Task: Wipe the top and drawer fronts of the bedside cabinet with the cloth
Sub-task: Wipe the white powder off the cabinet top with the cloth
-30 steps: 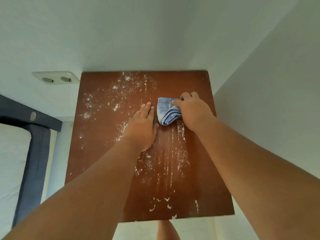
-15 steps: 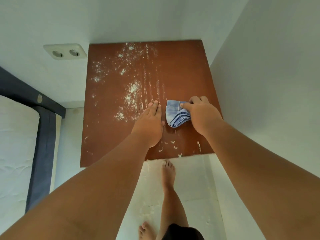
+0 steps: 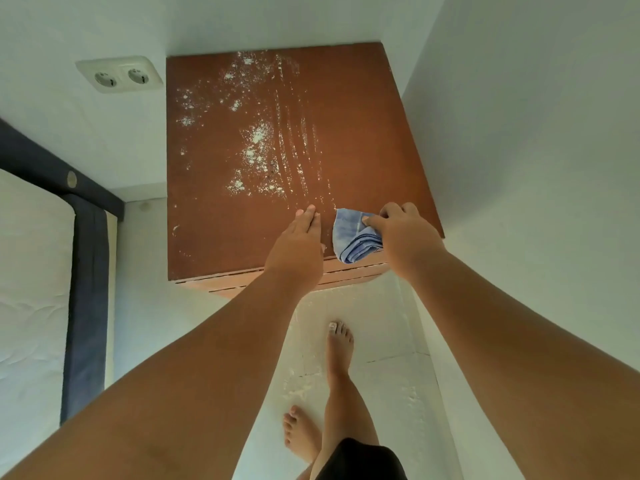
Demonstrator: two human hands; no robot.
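- At the far left we see a white quilted mattress (image 3: pixel 31 289) set in a dark blue fabric bed frame (image 3: pixel 86 289), well apart from our hands.
- A white double wall socket (image 3: pixel 119 76) sits on the white wall just left of the cabinet's back corner.
- The brown, square-topped wooden bedside cabinet (image 3: pixel 214 230) fills the room corner, with its right side against the other white wall. A thin strip of paler drawer front (image 3: pixel 228 287) shows under its front edge.
- Scattered white powder (image 3: pixel 258 136) covers the left and middle of the top, with curved streaks running toward the front.
- Our left hand (image 3: pixel 298 247) lies flat on the top near the front edge. Its fingers are straight and together and grasp nothing.
- The folded light blue cloth (image 3: pixel 353 240) rests on the front right of the top, just beside the left hand, and its lower folds reach the front edge.
- Our right hand (image 3: pixel 405 237) grasps the cloth's right side with thumb and curled fingers, and the wrist hides the cabinet's front right corner.
- Below, two bare feet (image 3: pixel 339 344) stand on the white floor.
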